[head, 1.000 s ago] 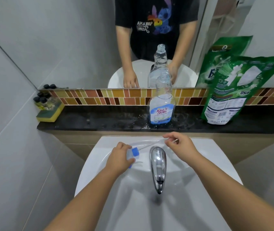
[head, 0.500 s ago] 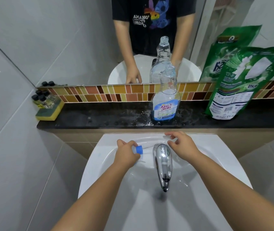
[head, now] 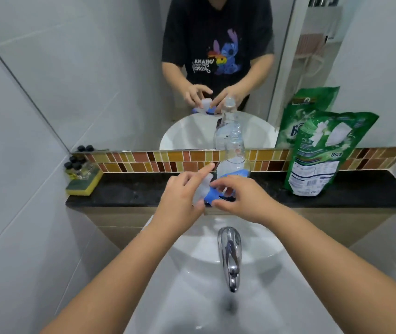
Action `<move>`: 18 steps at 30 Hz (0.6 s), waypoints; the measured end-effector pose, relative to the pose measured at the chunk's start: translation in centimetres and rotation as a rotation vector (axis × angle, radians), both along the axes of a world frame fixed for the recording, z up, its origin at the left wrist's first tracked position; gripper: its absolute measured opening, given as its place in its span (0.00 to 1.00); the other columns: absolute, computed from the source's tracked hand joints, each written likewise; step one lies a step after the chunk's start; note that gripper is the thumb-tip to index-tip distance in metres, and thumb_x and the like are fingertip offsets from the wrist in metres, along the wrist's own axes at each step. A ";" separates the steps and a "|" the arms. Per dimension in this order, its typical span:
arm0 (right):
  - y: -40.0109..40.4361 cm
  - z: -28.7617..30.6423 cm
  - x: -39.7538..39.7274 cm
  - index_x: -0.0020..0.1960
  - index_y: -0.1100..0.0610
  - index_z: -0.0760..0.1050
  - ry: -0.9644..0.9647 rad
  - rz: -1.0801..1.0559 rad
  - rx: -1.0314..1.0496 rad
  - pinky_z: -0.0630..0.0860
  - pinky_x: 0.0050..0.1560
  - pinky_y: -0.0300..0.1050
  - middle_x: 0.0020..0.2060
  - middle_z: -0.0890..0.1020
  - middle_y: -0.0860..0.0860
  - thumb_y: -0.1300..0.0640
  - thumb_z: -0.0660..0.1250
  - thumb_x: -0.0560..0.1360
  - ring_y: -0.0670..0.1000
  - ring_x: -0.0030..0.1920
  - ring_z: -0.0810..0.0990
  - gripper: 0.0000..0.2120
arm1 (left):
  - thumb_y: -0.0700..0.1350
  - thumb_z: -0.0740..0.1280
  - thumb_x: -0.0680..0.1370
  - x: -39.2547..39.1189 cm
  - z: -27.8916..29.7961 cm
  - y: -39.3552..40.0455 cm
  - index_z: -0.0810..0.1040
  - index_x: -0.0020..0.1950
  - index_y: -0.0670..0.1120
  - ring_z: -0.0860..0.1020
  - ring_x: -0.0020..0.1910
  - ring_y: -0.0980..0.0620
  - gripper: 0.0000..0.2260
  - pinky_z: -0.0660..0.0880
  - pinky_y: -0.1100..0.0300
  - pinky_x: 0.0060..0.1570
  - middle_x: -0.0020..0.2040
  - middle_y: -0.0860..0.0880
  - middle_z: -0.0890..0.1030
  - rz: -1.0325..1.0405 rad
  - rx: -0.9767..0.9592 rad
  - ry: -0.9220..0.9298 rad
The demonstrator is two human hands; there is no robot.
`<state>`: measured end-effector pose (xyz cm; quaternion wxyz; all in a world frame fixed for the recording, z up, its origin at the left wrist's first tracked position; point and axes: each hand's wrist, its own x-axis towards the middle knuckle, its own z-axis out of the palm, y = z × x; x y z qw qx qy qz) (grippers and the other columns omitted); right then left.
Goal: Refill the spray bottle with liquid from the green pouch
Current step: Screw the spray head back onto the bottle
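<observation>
The clear spray bottle [head: 234,153] stands uncapped on the black ledge [head: 129,194], its blue label partly hidden behind my hands. My left hand [head: 180,196] holds the white and blue spray head [head: 205,191] just in front of the bottle's base. My right hand [head: 240,198] touches the same spray head from the right, fingers pinched at its blue part. The green pouch [head: 317,153] leans upright against the mirror at the right end of the ledge, apart from both hands.
A white basin [head: 192,297] with a chrome tap [head: 229,254] lies below my arms. A yellow-green sponge [head: 85,184] carrying several small black-capped bottles [head: 76,166] sits at the ledge's left end. A mirror [head: 119,68] and a tile strip back the ledge.
Both hands have risen from the basin rim to the ledge with the spray head, and now meet in front of the bottle. The camera view has tilted down.
</observation>
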<state>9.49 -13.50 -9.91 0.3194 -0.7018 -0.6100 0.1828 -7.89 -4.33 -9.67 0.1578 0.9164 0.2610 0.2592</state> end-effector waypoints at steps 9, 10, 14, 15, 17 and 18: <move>-1.3 7.0 1.5 0.45 0.43 0.75 0.231 -0.117 0.106 0.71 0.34 0.29 0.37 0.77 0.42 0.48 0.78 0.66 0.36 0.32 0.74 0.14 | 0.38 0.73 0.70 2.3 7.9 -0.5 0.65 0.74 0.52 0.71 0.55 0.54 0.35 0.67 0.60 0.56 0.61 0.49 0.78 -0.137 0.115 -0.161; -1.4 7.6 1.8 0.46 0.44 0.75 0.272 -0.125 0.142 0.72 0.35 0.30 0.37 0.77 0.43 0.50 0.78 0.66 0.38 0.32 0.73 0.14 | 0.38 0.73 0.70 2.7 8.8 -0.6 0.65 0.74 0.52 0.70 0.54 0.56 0.34 0.69 0.60 0.56 0.62 0.49 0.77 -0.154 0.112 -0.184; -1.7 10.6 3.1 0.48 0.47 0.78 0.372 -0.193 0.271 0.75 0.38 0.39 0.38 0.78 0.45 0.55 0.78 0.65 0.42 0.33 0.73 0.15 | 0.47 0.75 0.70 3.4 11.7 -0.9 0.62 0.74 0.56 0.67 0.62 0.60 0.36 0.66 0.62 0.62 0.68 0.55 0.69 -0.249 0.148 -0.264; -1.7 11.6 3.5 0.48 0.46 0.78 0.382 -0.217 0.307 0.77 0.39 0.39 0.39 0.80 0.45 0.54 0.78 0.64 0.42 0.33 0.74 0.15 | 0.50 0.74 0.70 3.4 12.0 -0.8 0.61 0.73 0.58 0.67 0.63 0.61 0.35 0.67 0.62 0.61 0.68 0.57 0.67 -0.245 0.124 -0.316; -1.5 13.5 4.4 0.47 0.46 0.79 0.446 -0.256 0.403 0.79 0.41 0.39 0.40 0.81 0.47 0.55 0.78 0.63 0.44 0.36 0.77 0.15 | 0.53 0.71 0.72 3.2 11.8 -0.4 0.62 0.71 0.61 0.69 0.61 0.61 0.30 0.69 0.64 0.57 0.67 0.61 0.67 -0.174 -0.006 -0.451; -1.3 14.4 4.8 0.48 0.48 0.79 0.517 -0.263 0.458 0.78 0.43 0.38 0.41 0.81 0.49 0.57 0.78 0.63 0.45 0.38 0.77 0.16 | 0.53 0.69 0.73 3.1 11.2 0.0 0.62 0.69 0.62 0.70 0.60 0.62 0.27 0.70 0.64 0.55 0.66 0.62 0.67 -0.122 -0.102 -0.517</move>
